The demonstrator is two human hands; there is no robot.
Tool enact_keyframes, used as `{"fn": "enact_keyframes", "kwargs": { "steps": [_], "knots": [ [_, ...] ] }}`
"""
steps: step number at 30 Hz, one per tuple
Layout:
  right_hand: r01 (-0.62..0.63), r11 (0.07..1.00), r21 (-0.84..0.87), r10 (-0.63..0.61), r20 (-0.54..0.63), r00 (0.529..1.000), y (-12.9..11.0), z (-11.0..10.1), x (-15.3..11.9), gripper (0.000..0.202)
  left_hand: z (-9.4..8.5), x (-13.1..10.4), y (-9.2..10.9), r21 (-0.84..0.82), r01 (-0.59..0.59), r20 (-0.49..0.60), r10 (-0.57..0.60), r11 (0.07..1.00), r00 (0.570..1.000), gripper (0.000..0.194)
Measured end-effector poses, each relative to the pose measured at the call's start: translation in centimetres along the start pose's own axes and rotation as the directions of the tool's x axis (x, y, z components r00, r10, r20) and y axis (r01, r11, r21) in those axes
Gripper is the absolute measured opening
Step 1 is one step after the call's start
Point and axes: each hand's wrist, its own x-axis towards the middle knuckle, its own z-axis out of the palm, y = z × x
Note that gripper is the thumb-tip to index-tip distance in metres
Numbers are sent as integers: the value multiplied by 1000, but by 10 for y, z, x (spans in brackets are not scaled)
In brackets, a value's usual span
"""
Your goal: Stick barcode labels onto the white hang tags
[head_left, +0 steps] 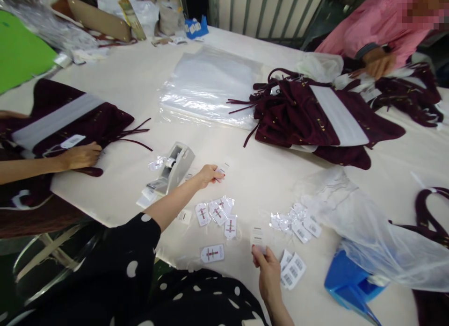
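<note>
My left hand (209, 175) is stretched out over the table, its fingers pinched on a small clear label (223, 167) with dark print. Nearer to me, my right hand (269, 269) grips a barcode label (257, 234) between thumb and fingers. Between the hands lie several white hang tags (218, 213) with a red and green mark, and one such tag (212, 253) lies apart, closer to my body. Beside my left forearm stands a grey tape dispenser (172, 169). Barcode label sheets (293, 271) and tags in clear film (304, 228) lie right of my right hand.
Maroon bags (298, 113) are piled at the right. At the left, another person's hand (82, 156) rests on a maroon bag (70, 115). Clear plastic bags (210, 83) lie mid-table. A pink-sleeved person (372, 26) works at the far right. A blue holder (351, 281) stands near right.
</note>
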Motion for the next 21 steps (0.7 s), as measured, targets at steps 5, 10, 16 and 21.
{"fn": "enact_keyframes", "kwargs": {
  "steps": [5,10,16,21],
  "knots": [
    [-40,922,384,-50,222,974,-73,37,15,21,13,-49,4,-305,-12,101,45,952,994,29],
    [21,905,425,-231,450,863,-120,57,50,17,31,-92,7,-398,67,305,63,915,950,31],
    [-99,961,260,-136,749,649,-119,69,63,20,19,-118,-2,-317,7,472,151,948,869,32],
    [-70,973,219,-108,705,701,-104,62,54,16,-12,-111,-29,228,-161,161,126,960,979,24]
  ]
}}
